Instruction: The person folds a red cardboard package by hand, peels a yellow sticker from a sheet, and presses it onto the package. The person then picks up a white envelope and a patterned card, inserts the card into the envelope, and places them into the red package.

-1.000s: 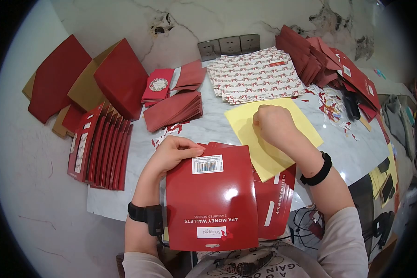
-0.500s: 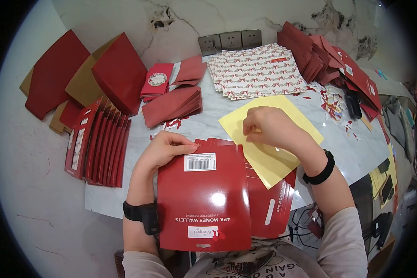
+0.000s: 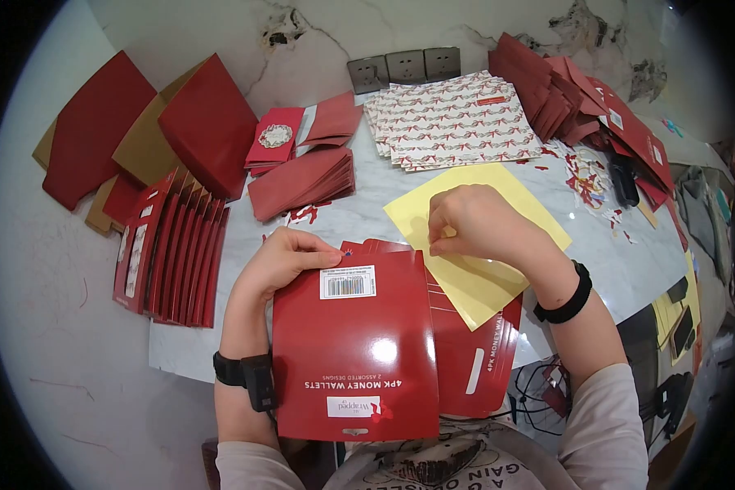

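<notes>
Bright overhead glare, dark curved fisheye edges

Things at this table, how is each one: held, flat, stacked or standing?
Left hand: pinching the barcoded packet.
Right hand: fingers curled, over the yellow sheet.
Barcoded packet: held, words upside down.
Yellow sheet: spread out, overlapping a red packet.
Patterned sheets: stacked unevenly.
Nearest red envelopes: stacked, fanned.
Packet row: standing.
</notes>
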{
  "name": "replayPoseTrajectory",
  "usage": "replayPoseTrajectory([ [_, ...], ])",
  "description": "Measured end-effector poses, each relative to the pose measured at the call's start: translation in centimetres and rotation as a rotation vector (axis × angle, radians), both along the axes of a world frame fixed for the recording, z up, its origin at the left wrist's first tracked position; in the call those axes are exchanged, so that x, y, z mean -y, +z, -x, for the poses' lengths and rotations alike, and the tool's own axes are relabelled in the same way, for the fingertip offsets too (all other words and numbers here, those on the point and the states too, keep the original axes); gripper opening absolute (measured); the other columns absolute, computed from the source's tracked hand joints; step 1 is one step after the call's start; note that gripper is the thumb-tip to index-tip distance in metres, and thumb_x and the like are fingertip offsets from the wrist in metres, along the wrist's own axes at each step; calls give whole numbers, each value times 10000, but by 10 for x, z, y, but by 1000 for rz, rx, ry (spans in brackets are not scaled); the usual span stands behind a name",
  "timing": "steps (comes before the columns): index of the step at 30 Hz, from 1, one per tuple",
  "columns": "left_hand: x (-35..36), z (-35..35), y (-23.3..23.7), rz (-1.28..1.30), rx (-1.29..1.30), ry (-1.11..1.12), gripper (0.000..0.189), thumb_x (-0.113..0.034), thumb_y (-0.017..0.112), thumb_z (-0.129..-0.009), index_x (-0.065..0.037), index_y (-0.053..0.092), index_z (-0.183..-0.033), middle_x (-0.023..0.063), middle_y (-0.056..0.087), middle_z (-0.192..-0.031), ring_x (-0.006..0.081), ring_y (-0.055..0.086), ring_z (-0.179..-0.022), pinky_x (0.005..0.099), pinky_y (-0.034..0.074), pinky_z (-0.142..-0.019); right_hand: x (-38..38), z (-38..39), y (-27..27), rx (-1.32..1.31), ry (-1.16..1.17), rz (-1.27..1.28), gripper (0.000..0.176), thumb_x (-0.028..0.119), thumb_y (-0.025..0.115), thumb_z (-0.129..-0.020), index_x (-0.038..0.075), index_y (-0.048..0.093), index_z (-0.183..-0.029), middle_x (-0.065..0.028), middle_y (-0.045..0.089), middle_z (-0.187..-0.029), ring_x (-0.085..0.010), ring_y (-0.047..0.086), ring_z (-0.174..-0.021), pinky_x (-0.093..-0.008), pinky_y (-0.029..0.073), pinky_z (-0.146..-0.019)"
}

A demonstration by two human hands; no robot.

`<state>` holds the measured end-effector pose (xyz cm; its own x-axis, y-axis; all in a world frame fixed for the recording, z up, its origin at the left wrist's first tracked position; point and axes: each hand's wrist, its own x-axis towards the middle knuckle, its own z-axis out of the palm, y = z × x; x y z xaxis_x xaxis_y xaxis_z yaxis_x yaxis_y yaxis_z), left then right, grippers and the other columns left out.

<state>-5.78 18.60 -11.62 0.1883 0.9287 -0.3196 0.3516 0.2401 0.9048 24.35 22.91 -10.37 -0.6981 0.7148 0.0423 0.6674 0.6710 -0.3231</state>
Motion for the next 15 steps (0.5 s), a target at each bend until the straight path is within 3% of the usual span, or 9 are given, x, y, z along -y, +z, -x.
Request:
replayPoseTrajectory([
  [8, -3, 4, -6, 4, 4, 5, 172, -123, 772, -817, 8, 757, -928, 80, 731, -831, 96, 647, -727, 229, 509, -672, 0, 0, -4, 30, 22, -75, 103, 176, 754, -726, 81, 740, -764, -28, 694, -890, -225, 663, -823, -346, 516, -724],
  [15, -3, 2, -5, 23, 10, 14, 156, -95, 764, -816, 13, 753, -929, 80, 732, -832, 98, 650, -731, 225, 510, -683, 5, 5, -3, 65, 55, -154, 87, 174, 730, -731, 88, 735, -746, -29, 678, -827, -228, 661, -762, -360, 517, -686],
])
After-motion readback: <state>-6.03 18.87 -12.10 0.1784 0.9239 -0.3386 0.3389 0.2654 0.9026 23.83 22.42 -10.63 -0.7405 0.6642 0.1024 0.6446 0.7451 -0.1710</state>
